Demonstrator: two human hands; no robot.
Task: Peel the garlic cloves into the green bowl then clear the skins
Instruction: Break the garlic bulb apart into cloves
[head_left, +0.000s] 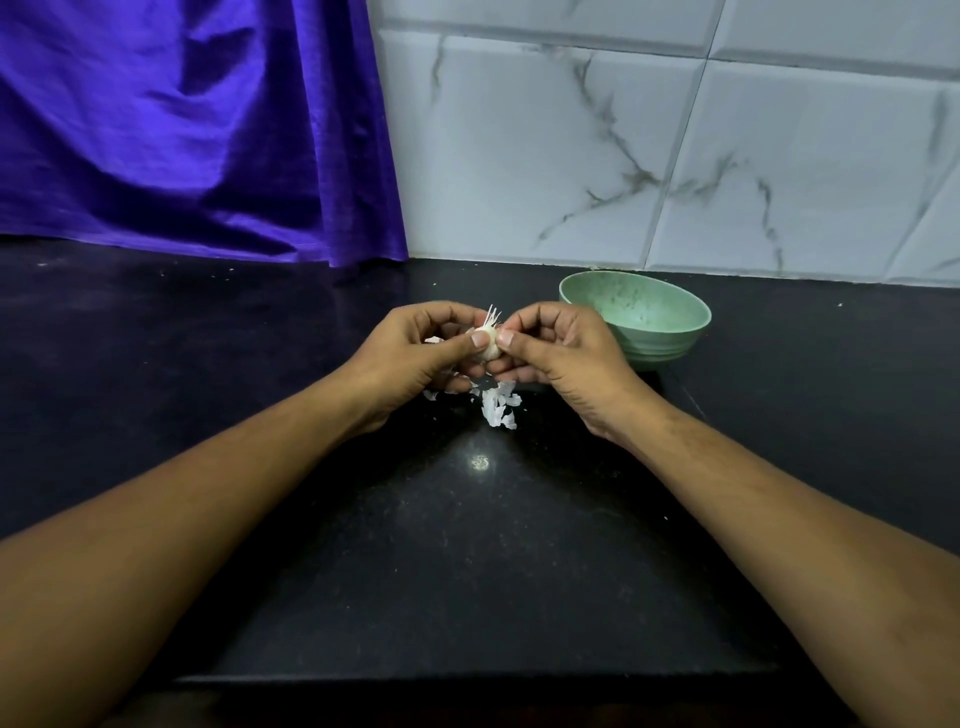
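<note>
My left hand (431, 351) and my right hand (550, 353) meet above the black counter and both pinch a white garlic clove (491, 349). Thin strands of skin (492, 315) stick up from the clove between the fingertips. Loose white garlic skins (498, 408) lie on the counter just below the hands, with a few more scraps under my left hand. The green bowl (654, 317) stands right of my right hand, close to the wall; what I see of its inside holds no cloves.
The black stone counter (467, 545) runs to a front edge at the bottom of the view. A purple cloth (197, 130) hangs at the back left. White marbled wall tiles (675, 145) rise behind the bowl.
</note>
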